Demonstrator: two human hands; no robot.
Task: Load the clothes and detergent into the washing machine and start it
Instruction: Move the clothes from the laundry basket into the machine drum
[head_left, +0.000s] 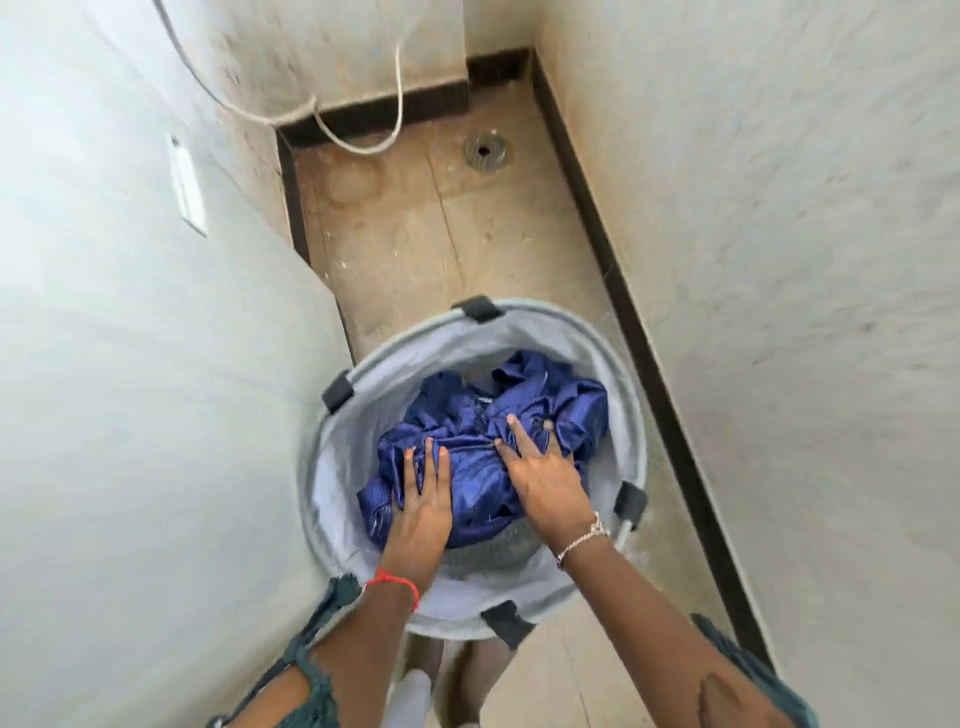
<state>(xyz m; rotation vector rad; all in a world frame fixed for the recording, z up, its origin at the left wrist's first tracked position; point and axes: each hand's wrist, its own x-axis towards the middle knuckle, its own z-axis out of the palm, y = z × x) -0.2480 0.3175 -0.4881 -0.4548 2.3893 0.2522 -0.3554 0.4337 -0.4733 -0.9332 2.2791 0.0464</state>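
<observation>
Blue clothes (480, 460) in hamper (343, 467); left hand (423, 501), right hand (545, 483) pressing, fingertips partly buried.

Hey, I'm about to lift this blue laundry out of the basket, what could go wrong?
The left hand and right hand lie flat on the shiny blue clothes, so the bundle may slip and trail onto the stained floor. The bracelet on the right wrist could also snag the fabric.
</observation>
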